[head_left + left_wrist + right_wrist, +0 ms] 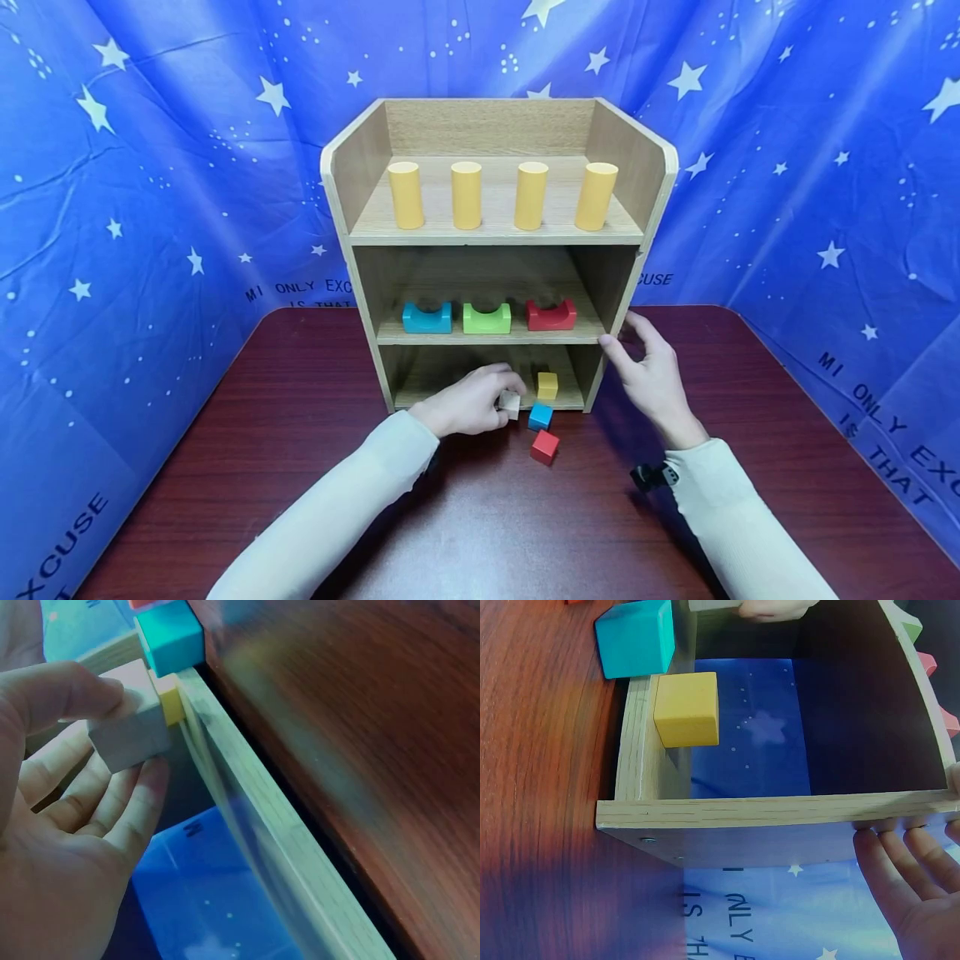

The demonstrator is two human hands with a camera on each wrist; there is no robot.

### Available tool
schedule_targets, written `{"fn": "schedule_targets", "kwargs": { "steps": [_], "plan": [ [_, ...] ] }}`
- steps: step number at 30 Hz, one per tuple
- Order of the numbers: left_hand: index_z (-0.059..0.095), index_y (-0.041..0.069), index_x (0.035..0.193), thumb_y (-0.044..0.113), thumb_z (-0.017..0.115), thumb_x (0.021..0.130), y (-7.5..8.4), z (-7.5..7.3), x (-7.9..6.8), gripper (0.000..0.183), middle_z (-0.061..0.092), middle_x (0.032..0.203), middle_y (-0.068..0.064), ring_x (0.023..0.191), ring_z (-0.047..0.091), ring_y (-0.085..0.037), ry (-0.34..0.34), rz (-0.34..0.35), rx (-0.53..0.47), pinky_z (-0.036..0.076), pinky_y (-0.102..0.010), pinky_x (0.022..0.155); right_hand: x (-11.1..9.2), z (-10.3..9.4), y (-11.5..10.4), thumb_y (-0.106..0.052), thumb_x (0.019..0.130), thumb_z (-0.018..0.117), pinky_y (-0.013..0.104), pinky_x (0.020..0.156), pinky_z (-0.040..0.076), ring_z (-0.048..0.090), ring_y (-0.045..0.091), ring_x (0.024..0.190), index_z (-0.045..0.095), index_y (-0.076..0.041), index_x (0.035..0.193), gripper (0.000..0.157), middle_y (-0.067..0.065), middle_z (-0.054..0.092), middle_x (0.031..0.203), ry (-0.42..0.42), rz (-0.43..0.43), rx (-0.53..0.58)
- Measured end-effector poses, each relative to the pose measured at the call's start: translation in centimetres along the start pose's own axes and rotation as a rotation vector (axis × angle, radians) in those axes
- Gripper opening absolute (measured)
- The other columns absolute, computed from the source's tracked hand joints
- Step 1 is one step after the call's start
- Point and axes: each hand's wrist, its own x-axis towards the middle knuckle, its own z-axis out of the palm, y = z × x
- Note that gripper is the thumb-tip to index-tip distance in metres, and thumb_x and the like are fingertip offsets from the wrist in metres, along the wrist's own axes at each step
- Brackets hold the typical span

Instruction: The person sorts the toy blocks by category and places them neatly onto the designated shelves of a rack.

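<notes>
My left hand (480, 402) pinches a pale whitish cube (129, 712) between thumb and fingers, at the front of the bottom shelf. To the right of it, a yellow cube (547, 385) sits on that shelf. A blue cube (540, 417) lies by the shelf's front edge, and a red cube (545, 447) rests on the table nearer to me. My right hand (654, 379) touches the right side panel of the wooden shelf unit (780, 811), its fingers fairly straight along the outer face.
Several yellow cylinders (467, 196) stand in a row on the top shelf. On the middle shelf are a blue (427, 319), a green (486, 320) and a red arch-cut block (551, 316). A starry blue curtain (172, 167) surrounds the dark red table (300, 367).
</notes>
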Motion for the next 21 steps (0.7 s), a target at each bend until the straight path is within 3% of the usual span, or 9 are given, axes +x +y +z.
{"fn": "schedule_targets", "kwargs": {
  "steps": [6, 21],
  "plan": [
    [0.066, 0.007, 0.11, 0.005, 0.07, 0.074, -0.5, 0.0, 0.5, 0.036, 0.058, 0.102, 0.001, 0.087, 0.053, -0.013, 0.018, -0.006, 0.003, 0.045, -0.022, 0.079, -0.2, -0.3, -2.2, -0.002, 0.088, 0.065, 0.012, 0.075, 0.045, 0.057, 0.003, 0.092, 0.057, 0.006, 0.122, 0.036, 0.02, 0.065, 0.102, -0.002, 0.005, -0.007],
    [0.064, 0.005, 0.116, 0.008, 0.068, 0.079, -1.3, 0.5, 1.4, 0.037, 0.059, 0.112, -0.003, 0.092, 0.056, -0.012, 0.016, -0.088, -0.022, 0.046, -0.023, 0.085, -0.2, -0.2, -2.1, -0.002, 0.088, 0.065, 0.012, 0.077, 0.045, 0.057, 0.001, 0.092, 0.057, 0.006, 0.123, 0.036, 0.02, 0.064, 0.102, -0.006, 0.003, 0.026]
  ]
}}
